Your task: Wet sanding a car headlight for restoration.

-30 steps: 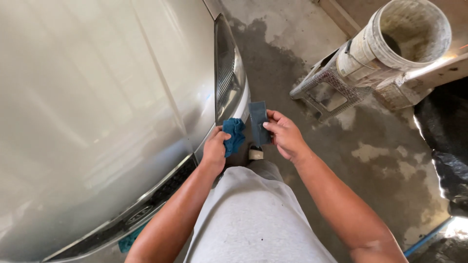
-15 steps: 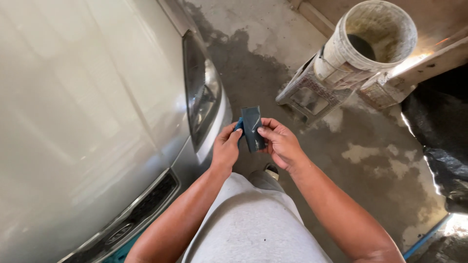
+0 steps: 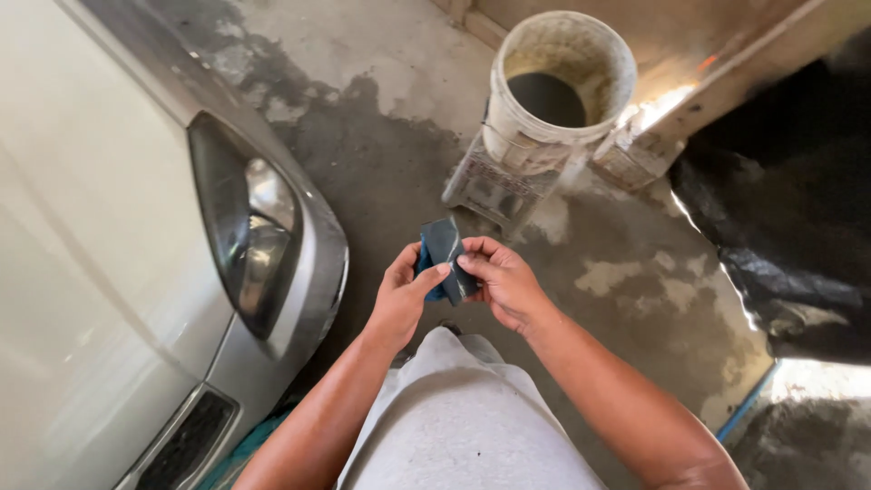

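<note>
My left hand (image 3: 399, 295) and my right hand (image 3: 504, 281) meet in front of my body, both gripping a small dark sheet wrapped over a blue pad (image 3: 445, 254). The left thumb presses on the sheet's face; the right fingers pinch its right edge. The piece is held upright above the wet concrete floor (image 3: 381, 163). The silver car (image 3: 118, 272) fills the left, with its headlight (image 3: 245, 245) a short way left of my hands.
A dirty white bucket (image 3: 555, 86) stands on a block (image 3: 494, 186) straight ahead. A wooden beam (image 3: 726, 82) runs along the upper right, and black plastic sheeting (image 3: 789, 236) covers the right side. The car's grille (image 3: 186, 440) is at the lower left.
My hands have come away from the car's front corner with the pad and sheet and now hold it mid-air. The view has swung right, so the car sits farther left.
</note>
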